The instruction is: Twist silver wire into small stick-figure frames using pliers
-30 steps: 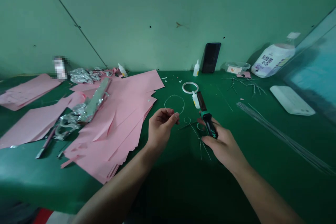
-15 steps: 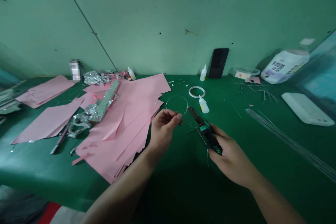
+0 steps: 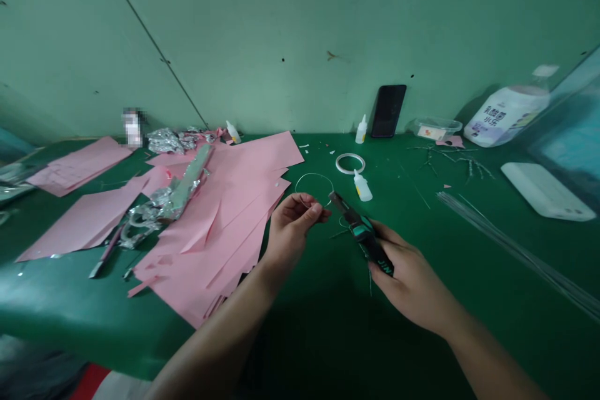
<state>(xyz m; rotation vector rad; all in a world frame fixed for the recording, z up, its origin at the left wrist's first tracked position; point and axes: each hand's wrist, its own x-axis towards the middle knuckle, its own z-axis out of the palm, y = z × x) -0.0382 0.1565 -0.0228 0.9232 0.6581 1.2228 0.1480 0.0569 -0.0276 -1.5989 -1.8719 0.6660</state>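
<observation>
Between thumb and fingers, my left hand (image 3: 296, 222) pinches a thin wire (image 3: 314, 174) bent into a round loop that rises above the fingertips. My right hand (image 3: 410, 272) is wrapped round the dark handles of pliers (image 3: 368, 242) with green accents. The pliers' jaws point up and left and sit at the right side of the wire loop, close to my left fingertips. Whether the jaws touch the wire is hard to make out. Below the pliers, a twisted piece of wire (image 3: 340, 234) with a small loop lies on the table, partly hidden.
Pink paper sheets (image 3: 234, 200) and crumpled foil spread over the left. Ahead are a white tape ring (image 3: 337, 164), a glue bottle (image 3: 363, 186) and a phone (image 3: 389, 111) leaning on the wall. Straight wires (image 3: 506, 244), a white power bank (image 3: 546, 190) and a bottle (image 3: 506, 114) occupy the right.
The pliers have shifted slightly left and down, nearer my left fingers. My left hand still pinches the wire, and the view has moved a little.
</observation>
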